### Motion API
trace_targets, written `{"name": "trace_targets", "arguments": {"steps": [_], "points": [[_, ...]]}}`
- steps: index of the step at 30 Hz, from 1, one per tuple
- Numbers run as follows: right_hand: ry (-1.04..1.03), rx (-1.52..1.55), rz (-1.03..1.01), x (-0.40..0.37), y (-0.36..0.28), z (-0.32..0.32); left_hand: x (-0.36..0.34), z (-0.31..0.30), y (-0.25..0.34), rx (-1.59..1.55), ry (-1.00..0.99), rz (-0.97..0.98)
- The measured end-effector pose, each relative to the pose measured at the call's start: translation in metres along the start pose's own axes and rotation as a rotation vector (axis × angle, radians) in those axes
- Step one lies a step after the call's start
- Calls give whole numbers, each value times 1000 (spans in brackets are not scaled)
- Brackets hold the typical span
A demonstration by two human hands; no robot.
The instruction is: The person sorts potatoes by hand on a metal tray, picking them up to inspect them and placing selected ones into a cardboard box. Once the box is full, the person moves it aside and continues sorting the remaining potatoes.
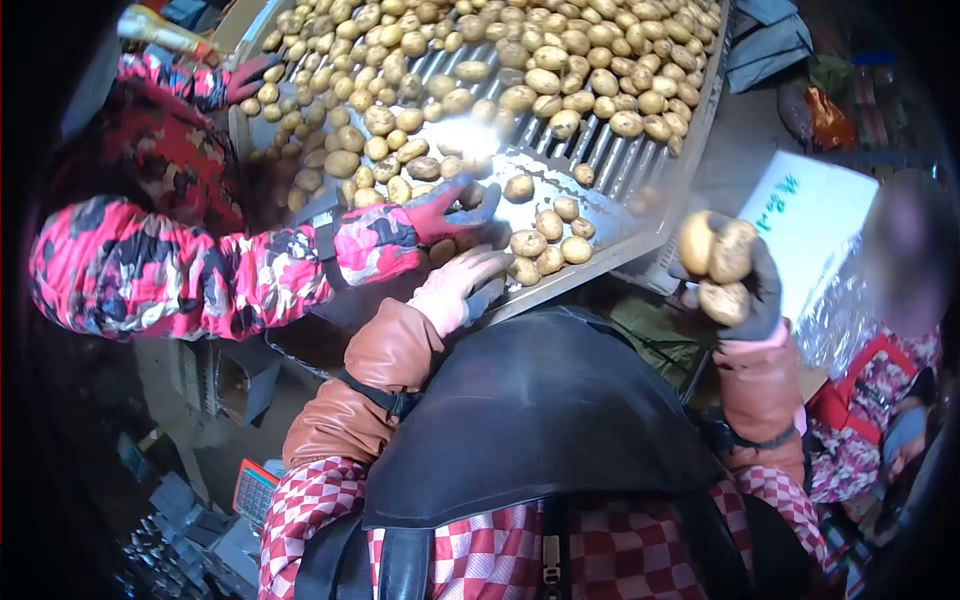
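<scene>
My right hand (763, 285), in a pink and dark grey glove, is closed around several potatoes (733, 252), held up off the right edge of the sorting table. My left hand (462, 288), gloved the same way, rests at the table's near edge with its fingers stretched out. Close to those fingertips lies a small group of potatoes (550, 240) on the pale metal surface. A co-worker's red and grey gloved hand (455, 208) reaches in just beyond my left hand, its fingers curled near a potato.
Many potatoes (590, 50) cover the far part of the slatted sorting table (635, 160). The co-worker's patterned sleeve (180, 270) extends in from the left. A white sign with green writing (800, 220) stands at right, near another person in a patterned garment (870, 400).
</scene>
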State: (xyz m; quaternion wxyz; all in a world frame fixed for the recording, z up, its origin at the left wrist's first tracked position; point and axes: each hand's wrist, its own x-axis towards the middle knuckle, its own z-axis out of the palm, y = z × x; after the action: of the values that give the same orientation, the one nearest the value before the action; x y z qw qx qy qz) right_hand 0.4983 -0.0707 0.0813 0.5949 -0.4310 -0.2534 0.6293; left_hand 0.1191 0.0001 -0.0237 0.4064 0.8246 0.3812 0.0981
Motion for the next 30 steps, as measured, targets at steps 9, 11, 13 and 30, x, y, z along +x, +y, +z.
{"name": "trace_targets", "arguments": {"steps": [9,11,13,30], "points": [[-199,-468,-74,87,23,63,-33,-9,-5,-66,-147,-376],[-326,-514,-226,106,62,64,-53,-46,18,-152,-109,-582],[-477,-485,-398,114,98,67,-89,-55,11,-264,11,-596],[-731,422,1290,132,172,214,-244,185,34,-1296,1739,-1092]]}}
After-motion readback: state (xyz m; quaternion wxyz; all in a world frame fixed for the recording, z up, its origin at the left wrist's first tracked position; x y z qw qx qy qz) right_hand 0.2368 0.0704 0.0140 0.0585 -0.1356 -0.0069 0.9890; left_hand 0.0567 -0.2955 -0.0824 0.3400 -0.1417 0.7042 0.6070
